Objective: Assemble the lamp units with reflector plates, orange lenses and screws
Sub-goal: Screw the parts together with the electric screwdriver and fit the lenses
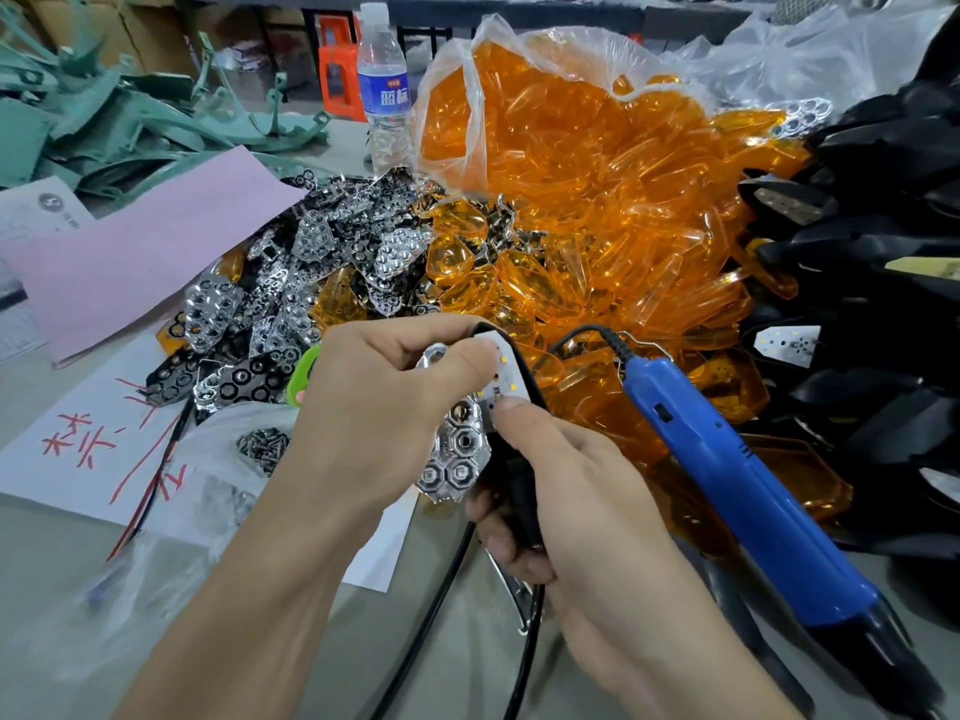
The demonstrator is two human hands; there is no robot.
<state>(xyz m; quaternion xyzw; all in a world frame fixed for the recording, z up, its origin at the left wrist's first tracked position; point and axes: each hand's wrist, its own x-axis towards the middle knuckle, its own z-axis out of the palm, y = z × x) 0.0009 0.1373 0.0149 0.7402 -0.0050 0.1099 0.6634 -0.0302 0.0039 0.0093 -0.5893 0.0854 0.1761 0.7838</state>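
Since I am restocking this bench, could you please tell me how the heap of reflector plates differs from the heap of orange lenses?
The reflector plates are mirror-bright silver with hexagonal cups; the orange lenses are clear amber and smooth. The reflector plates lie loose on the table, while the orange lenses spill from a clear plastic bag. The orange lenses make a far larger heap than the reflector plates. Both lie in unsorted heaps.

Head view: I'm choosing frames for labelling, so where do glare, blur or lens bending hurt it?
In the head view, even light; the reflector plate pinched by the left hand and the lamp unit in the right hand are sharp; orange lenses glint; the clear bag lower left is smeared; the black housings lose detail; the water bottle leans from wide-angle bending.
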